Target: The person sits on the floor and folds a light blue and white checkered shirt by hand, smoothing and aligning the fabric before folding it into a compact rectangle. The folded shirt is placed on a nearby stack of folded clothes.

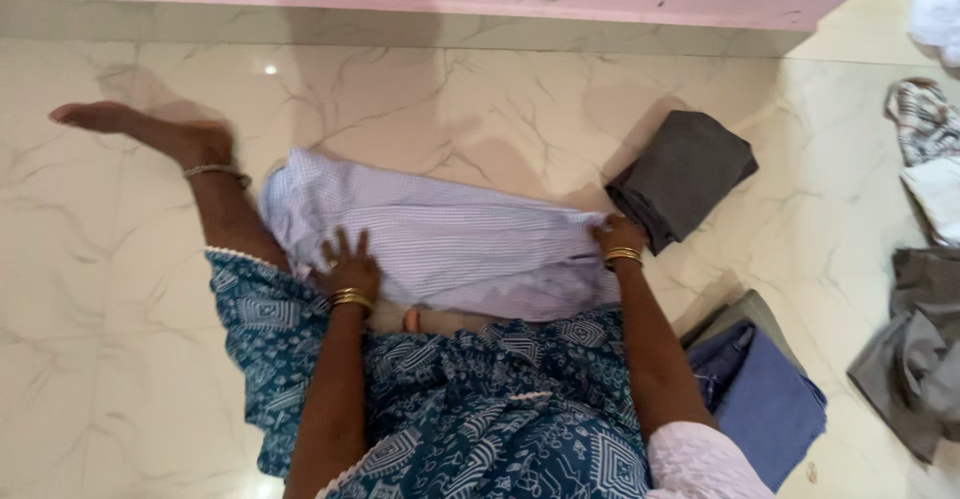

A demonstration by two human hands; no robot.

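Blue printed skirt (470,399) covers the lap; across it lies a striped shirt (440,239). Left hand (347,267) presses flat, fingers spread, pinning it, while right hand (618,236) pinches its edge beside a folded grey cloth (685,174).

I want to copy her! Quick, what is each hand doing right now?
Left hand: open, fingers spread, pressing flat on the pale striped shirt.
Right hand: closed, pinching the shirt's right edge.
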